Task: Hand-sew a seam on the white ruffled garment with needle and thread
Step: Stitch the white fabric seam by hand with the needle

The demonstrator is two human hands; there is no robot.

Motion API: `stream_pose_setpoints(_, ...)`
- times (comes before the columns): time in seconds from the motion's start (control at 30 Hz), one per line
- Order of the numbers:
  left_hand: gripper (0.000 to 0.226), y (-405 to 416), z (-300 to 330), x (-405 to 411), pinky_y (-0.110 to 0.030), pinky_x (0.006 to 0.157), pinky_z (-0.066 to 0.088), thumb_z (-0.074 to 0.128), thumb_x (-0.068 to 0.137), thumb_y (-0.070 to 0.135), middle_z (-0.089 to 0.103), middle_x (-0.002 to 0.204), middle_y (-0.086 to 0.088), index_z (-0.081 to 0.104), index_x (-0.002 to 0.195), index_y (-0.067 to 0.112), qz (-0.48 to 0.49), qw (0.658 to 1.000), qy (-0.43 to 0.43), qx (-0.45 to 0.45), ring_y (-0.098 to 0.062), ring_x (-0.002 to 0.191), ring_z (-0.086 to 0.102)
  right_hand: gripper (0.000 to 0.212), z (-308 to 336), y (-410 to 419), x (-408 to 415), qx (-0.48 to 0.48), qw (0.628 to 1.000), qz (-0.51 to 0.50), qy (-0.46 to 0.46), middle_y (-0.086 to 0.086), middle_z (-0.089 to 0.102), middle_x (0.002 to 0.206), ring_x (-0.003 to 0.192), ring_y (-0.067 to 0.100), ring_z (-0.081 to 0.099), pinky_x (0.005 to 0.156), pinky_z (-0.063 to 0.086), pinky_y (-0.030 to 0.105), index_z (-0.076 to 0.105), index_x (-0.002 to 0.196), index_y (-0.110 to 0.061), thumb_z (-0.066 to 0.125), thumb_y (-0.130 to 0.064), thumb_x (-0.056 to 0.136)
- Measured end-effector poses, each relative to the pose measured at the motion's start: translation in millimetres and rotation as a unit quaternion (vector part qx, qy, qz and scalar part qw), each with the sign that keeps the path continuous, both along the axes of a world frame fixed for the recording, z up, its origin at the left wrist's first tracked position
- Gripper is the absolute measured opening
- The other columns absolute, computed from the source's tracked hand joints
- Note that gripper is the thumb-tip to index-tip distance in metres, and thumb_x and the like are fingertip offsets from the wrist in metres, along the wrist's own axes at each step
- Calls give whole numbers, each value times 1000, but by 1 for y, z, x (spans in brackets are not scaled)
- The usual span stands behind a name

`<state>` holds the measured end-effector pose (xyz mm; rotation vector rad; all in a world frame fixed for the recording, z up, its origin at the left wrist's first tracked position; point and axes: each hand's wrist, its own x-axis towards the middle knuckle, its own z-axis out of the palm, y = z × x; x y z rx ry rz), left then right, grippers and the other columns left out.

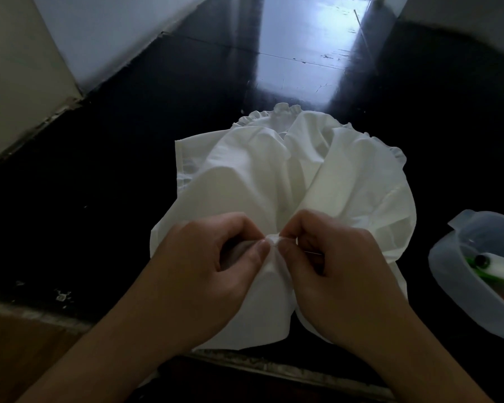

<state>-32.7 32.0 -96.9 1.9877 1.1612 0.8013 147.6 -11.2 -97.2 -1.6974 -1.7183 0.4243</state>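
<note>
The garment [291, 175] is found to be of white woven cloth, matt and smooth, gathered into a crimped ruffle along its far edge. The floor [303, 39] is seen as dark, hard and glossy, with daylight mirrored in it and pale scuffs noted. The container [445, 269] is judged translucent, satin-finished plastic; a thin glinting sliver, possibly a metal needle [313, 252], is only faintly made out.

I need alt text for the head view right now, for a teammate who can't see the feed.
Two hands pinch a small fold of a white ruffled garment between them: the left hand holds the fabric, the right hand grips it along with a thin needle. The garment lies spread over a dark floor, with a translucent plastic container at the right edge.
</note>
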Motion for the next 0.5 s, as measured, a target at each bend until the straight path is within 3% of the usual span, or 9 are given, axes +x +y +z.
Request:
stream_pose_setpoints(0.23,13,0,-2,0,-24,61,53,68,94,38,71,73,14,73,83,32,-11,1000,-2,16,-4,73,70,19,0,-1,-3,-5,1000,-3,-6,-12,63,65,66,6,65,58,51,29,58,79,-30,68,-19,92)
stream_pose_setpoints(0.5,15,1,-4,1,-31,63,54,65,93,40,71,75,13,73,85,31,-28,999,-6,16,-7,75,71,15,0,0,-3,-7,1000,2,-6,-12,64,64,66,5,64,59,49,24,60,80,-29,68,-23,92)
